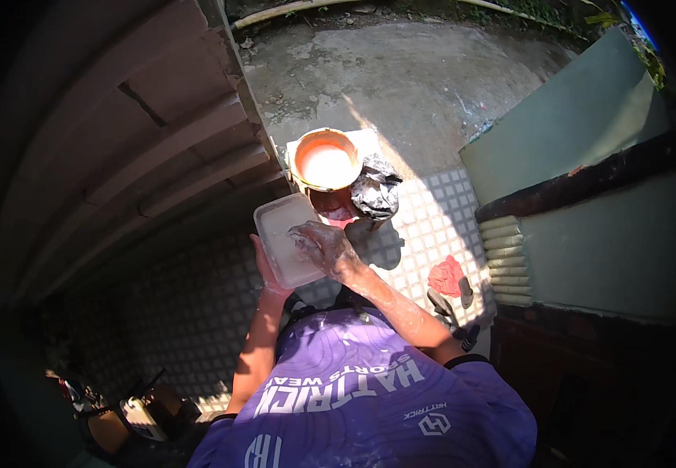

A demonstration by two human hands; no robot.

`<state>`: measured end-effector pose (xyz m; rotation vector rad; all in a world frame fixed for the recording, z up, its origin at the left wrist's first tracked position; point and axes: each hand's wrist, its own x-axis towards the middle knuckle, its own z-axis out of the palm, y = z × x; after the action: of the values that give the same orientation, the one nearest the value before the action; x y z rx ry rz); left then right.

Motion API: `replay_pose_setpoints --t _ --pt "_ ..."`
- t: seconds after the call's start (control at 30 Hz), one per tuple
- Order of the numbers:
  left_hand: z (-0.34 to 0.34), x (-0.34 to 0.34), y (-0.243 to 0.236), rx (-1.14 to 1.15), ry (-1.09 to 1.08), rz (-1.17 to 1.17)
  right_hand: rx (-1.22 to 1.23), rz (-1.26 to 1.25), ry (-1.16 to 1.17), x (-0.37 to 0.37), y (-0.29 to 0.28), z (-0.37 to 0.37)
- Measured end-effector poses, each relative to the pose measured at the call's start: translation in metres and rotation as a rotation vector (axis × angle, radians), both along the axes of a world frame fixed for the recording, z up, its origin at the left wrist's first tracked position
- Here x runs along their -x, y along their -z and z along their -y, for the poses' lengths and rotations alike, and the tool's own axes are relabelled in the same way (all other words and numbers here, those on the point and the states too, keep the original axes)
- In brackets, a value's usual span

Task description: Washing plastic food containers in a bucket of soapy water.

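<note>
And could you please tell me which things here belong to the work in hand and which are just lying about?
In the work:
- tub, held in left hand, right hand over it
- bucket, probably

Seemingly lying about:
- red cloth
- dark slippers

Across the purple shirt [338, 429] at the bottom centre of the frame, we see one line of large, bold white capital lettering [307, 396], clear enough to read, with a line of smaller white capitals [299, 381] just above it. Toward the lower right of the same shirt we find a white six-sided emblem [434, 423] beneath a tiny white word [430, 409], and at its lower left another white mark [264, 451], which we cannot make out.
</note>
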<state>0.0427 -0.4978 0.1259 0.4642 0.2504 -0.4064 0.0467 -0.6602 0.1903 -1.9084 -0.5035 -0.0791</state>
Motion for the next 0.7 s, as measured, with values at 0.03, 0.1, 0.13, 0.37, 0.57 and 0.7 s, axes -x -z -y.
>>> replay_pose_setpoints --t 0.03,0.1,0.13,0.37,0.57,0.7 --pt "0.004 -0.001 -0.001 -0.006 0.014 -0.017 -0.001 0.063 -0.015 -0.001 0.005 0.006" --pt "0.008 -0.001 0.002 -0.016 0.018 -0.042 0.01 0.152 0.007 -0.001 0.004 0.008" --pt "0.009 -0.002 0.006 -0.007 0.017 -0.029 -0.023 0.091 0.037 0.001 0.002 0.011" --pt "0.012 -0.013 0.028 0.113 0.076 -0.112 -0.199 -0.386 0.362 -0.02 0.043 0.097" --pt "0.025 -0.029 0.039 0.284 0.058 -0.16 0.069 -0.728 0.495 -0.053 0.265 0.212" --pt "0.025 -0.032 0.068 0.259 -0.024 -0.199 0.534 -0.433 0.517 -0.103 0.41 0.254"
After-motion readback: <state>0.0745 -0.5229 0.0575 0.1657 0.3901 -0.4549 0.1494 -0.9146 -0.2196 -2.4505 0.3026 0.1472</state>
